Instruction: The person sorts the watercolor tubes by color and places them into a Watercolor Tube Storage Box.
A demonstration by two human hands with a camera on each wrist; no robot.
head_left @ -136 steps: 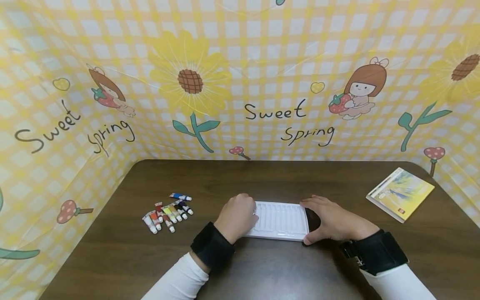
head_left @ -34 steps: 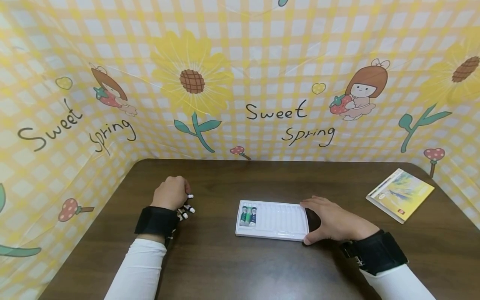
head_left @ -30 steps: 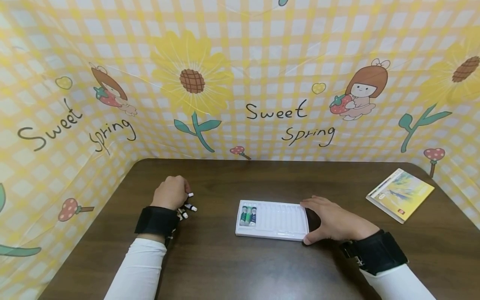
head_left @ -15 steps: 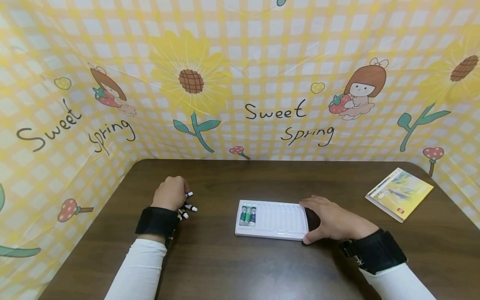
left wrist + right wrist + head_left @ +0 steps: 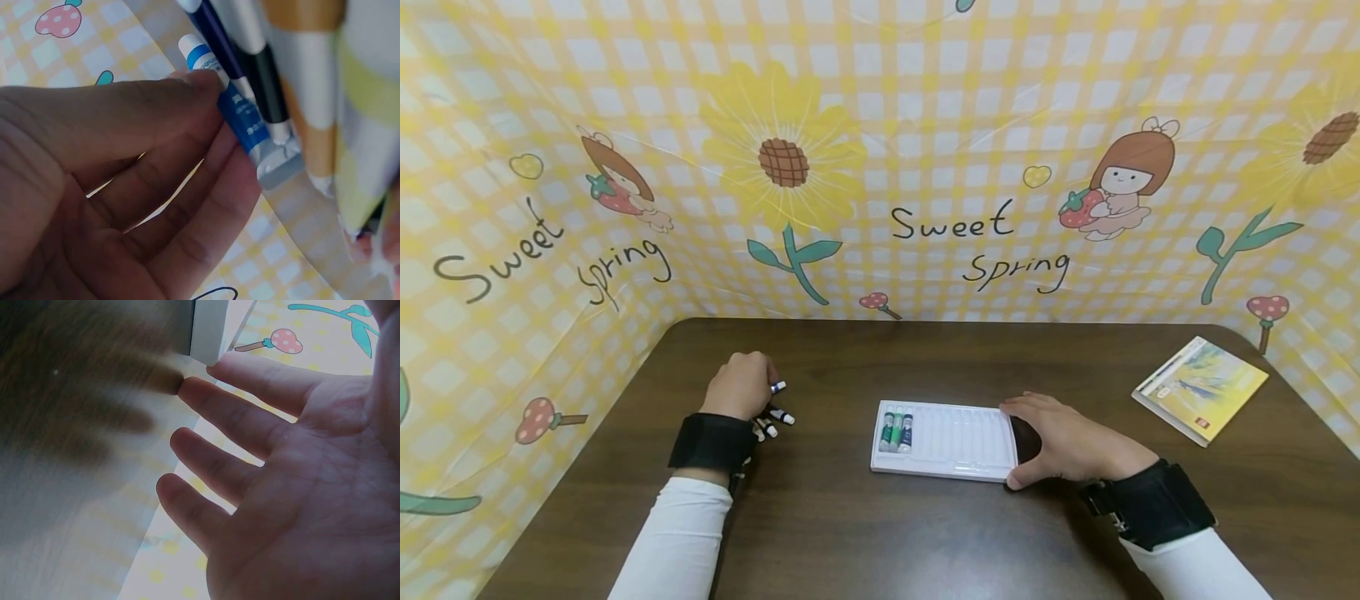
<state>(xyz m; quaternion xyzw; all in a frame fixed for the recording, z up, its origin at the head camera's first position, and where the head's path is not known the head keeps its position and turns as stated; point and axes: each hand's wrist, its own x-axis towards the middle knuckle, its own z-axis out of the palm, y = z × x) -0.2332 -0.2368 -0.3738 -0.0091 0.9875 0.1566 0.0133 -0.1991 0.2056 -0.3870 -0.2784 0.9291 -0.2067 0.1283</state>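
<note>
At the pile on the left, my left hand pinches a blue paint tube between thumb and fingers; its white cap sticks out past the hand in the head view. Other paint tubes lie right beside it, partly hidden by the hand and wrist. My right hand rests at the right end of a white slotted tray, thumb at the near corner and a fingertip at the far one. Its fingers look straight and spread in the right wrist view. Green and dark blue tubes lie in the tray's leftmost slots.
A yellow box or booklet with a painted cover lies at the table's far right. The brown table is bordered by a yellow checked cloth behind and at both sides.
My left hand has gone from the tray's left end to the tube pile, leaving tubes in the slots. Lately the pinched tube's cap has shifted slightly. My right hand has stayed put.
</note>
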